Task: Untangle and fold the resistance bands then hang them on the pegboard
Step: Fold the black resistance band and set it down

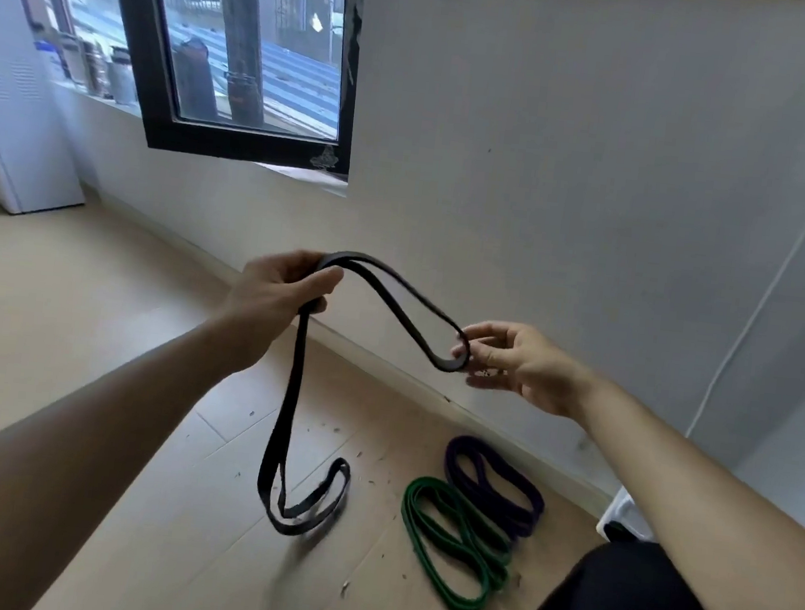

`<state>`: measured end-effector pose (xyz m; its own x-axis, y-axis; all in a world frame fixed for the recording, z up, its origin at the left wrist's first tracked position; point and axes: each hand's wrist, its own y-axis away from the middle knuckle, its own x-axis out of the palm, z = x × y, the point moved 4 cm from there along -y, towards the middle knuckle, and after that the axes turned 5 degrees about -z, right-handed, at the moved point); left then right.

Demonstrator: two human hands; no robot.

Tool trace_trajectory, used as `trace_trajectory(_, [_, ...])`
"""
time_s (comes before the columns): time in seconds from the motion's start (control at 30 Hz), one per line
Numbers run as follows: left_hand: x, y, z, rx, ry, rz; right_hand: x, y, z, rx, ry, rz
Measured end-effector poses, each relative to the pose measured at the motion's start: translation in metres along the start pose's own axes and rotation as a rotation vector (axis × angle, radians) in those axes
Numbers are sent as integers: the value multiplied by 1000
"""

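Bare floor (91, 321) left — green band (455, 544), purple band (496, 483) crowd right.

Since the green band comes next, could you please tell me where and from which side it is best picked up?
Probably the green band at its near looped end, coming from above on its left: it lies flat on the floor in stacked coils that bunch there, and its right side lies close against the purple band.
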<state>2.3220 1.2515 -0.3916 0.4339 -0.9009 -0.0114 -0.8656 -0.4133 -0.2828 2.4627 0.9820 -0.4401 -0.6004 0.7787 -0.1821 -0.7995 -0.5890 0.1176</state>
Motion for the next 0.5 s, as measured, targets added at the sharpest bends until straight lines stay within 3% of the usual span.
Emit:
trace_trajectory(0.13, [11,6,-14,41,5,40,25,2,19,-87,197,29])
trace_trajectory(0.3, [21,12,-13,68,-98,153,70,13,67,-333,72,68])
trace_trajectory(0.5, [15,14,-12,110,-155,144,88,12,74,-426,120,44])
